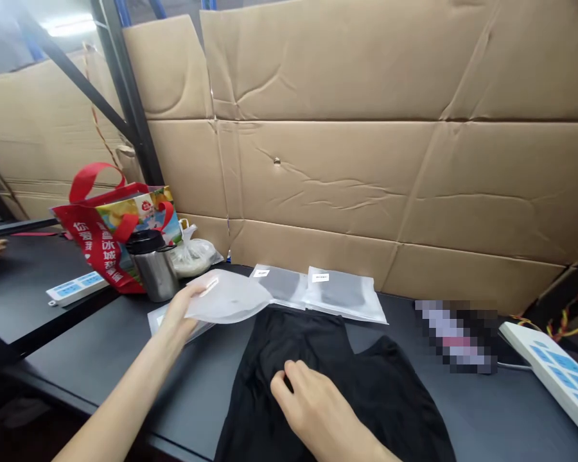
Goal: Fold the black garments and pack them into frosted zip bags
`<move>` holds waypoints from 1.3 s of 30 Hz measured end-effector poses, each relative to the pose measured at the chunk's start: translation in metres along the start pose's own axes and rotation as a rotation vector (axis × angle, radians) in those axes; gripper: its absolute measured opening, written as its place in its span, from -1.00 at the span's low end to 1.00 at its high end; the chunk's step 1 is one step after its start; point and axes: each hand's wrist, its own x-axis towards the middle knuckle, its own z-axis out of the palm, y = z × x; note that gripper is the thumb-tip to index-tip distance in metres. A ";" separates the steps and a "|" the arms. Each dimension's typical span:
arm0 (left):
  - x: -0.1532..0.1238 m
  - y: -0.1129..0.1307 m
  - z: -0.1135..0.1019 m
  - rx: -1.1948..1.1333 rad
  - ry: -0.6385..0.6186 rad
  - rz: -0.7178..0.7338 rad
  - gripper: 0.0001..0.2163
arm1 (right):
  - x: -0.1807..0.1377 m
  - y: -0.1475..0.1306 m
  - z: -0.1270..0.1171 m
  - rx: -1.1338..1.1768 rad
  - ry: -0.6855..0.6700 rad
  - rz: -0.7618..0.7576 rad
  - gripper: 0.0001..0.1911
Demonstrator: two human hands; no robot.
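Creased brown cardboard (pixel 327 167) spans the background, its panels scored by straight folds, above a smooth dark tabletop (pixel 183 404). Black cloth (pixel 376 391), soft and matte, spreads over the front centre of that surface, a deep notch cut into its far edge. On it rests the right hand (pixel 308 401), fingers curled in toward the thumb; whether they pinch a fold I cannot tell. At left stands a glossy red bag (pixel 96 250) with looped handles, its contents hidden. Nearer the middle, the left hand (pixel 190 305) grips a frosted plastic pouch (pixel 236 298) by its left edge, raised and bowed. Two flat pouches (pixel 344 298) lie behind the cloth, grey showing through. Beside the red bag are a brushed-steel flask (pixel 157 276), black-lidded, and a smaller knotted clear bag (pixel 195 258) holding something pale.
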 end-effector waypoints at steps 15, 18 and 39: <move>-0.008 -0.026 -0.069 1.050 0.036 0.584 -0.63 | 0.006 -0.017 0.002 0.129 -0.180 0.304 -0.84; -0.004 -0.034 -0.043 1.221 -0.303 0.535 -0.61 | 0.005 -0.015 0.001 0.143 -0.173 0.312 -0.85; -0.092 0.000 0.067 0.972 -0.737 0.379 -0.78 | -0.032 0.056 -0.033 0.749 0.113 0.924 -0.89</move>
